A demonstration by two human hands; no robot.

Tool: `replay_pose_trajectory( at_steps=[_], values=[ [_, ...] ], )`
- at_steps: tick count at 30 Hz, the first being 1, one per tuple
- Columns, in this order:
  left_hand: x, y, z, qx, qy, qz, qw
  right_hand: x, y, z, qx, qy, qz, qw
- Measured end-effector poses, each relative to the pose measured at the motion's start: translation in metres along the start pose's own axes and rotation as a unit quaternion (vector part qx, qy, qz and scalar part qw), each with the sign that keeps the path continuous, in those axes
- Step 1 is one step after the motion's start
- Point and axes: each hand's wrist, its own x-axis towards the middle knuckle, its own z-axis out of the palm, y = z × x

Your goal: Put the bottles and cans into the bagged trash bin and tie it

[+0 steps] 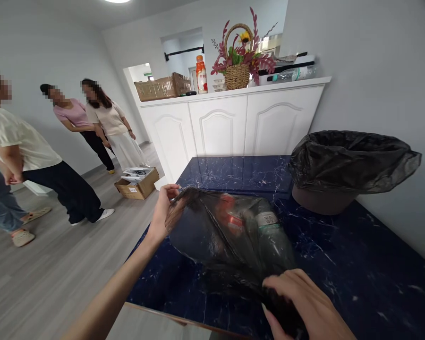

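A thin black plastic bag [212, 236] lies stretched across the dark blue marbled table [326, 264]. Through its film show a clear bottle [273, 236] with a pale label and something with a red cap and red label [232, 212]. My left hand [165, 208] pinches the bag's far left corner. At the near right, my right hand [301, 302] is wrapped round a bunched part of the same bag.
A bin [322, 200] lined with a black bag stands at the table's right, by the wall. Behind is a white cabinet [217, 127] bearing a flower basket [237, 76], bottles and a box. Several people stand at left near a cardboard box [138, 189] on the floor.
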Motion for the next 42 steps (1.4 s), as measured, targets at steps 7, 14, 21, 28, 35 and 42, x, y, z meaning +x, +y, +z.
replay_pose_trajectory(
  at_steps=[7, 14, 21, 28, 35, 42],
  values=[
    [-0.048, 0.045, -0.009, 0.046, -0.293, 0.049, 0.954, 0.022, 0.002, 0.010, 0.006, 0.049, 0.104, 0.993],
    [-0.088, 0.056, 0.023, 0.186, -0.369, 0.268, 0.870, 0.042, -0.010, -0.008, 0.172, 0.050, 0.241, 0.954],
    [-0.086, 0.017, 0.028, 0.390, -0.360, 0.296, 0.795, 0.059, -0.024, -0.028, 0.321, 0.006, 0.281, 0.905],
    [-0.088, 0.034, 0.030, 0.306, -0.285, 0.307, 0.855, 0.055, -0.034, -0.029, 0.389, -0.080, 0.292, 0.870],
    [-0.074, 0.009, 0.049, 0.297, -0.232, 0.276, 0.884, 0.056, -0.002, -0.023, 0.427, -0.051, 0.328, 0.841],
    [-0.066, -0.024, 0.048, 0.369, -0.253, 0.121, 0.886, 0.058, 0.032, -0.013, 0.490, -0.010, 0.369, 0.790]
  ],
)
